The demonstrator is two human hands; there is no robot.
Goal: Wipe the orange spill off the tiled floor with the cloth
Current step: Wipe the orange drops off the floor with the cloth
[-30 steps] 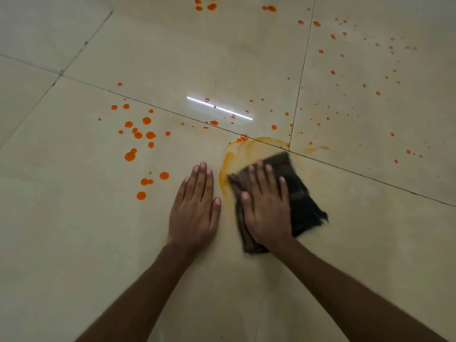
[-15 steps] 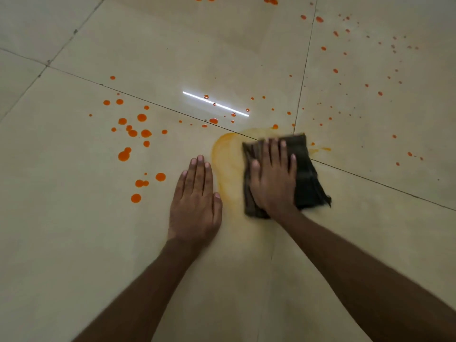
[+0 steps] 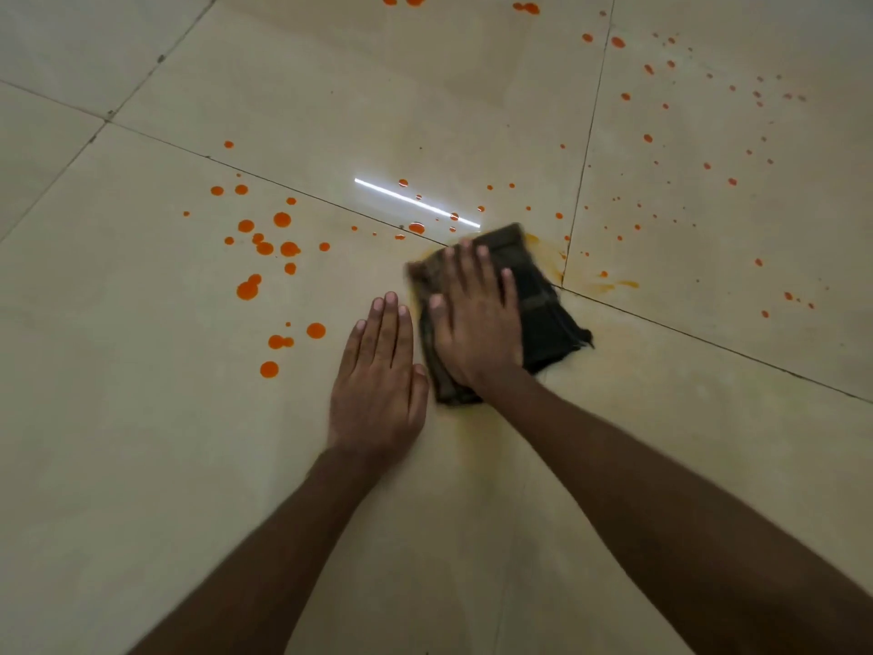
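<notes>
While the right hand (image 3: 477,323) lies palm-down with its fingers spread flat on the dark, folded rectangular cloth (image 3: 534,304), it pinches nothing; it presses the fabric against the glossy beige tiled floor (image 3: 141,442). The cloth sits near the middle of the view, just short of the point where two dark grout lines (image 3: 578,182) cross, with its far edge overlapping the grout line that runs diagonally across the floor. Its outline is blurred at the far-left corner. A frayed corner projects toward the right edge of the view.

A pale orange smeared film (image 3: 543,245) shows on the tile just beyond and to the right of the cloth, extending along the grout line as short streaks.

The left hand (image 3: 378,385) rests flat on the floor just beside the cloth's left edge, fingers extended and close together, holding nothing.

Round orange droplets (image 3: 248,290) are clustered on the tile to the left of the left hand, well apart from the cloth. Finer orange specks (image 3: 732,182) are scattered across the tile toward the far-right corner of the view. A thin white light reflection (image 3: 415,203) lies on the tile just beyond the cloth.
</notes>
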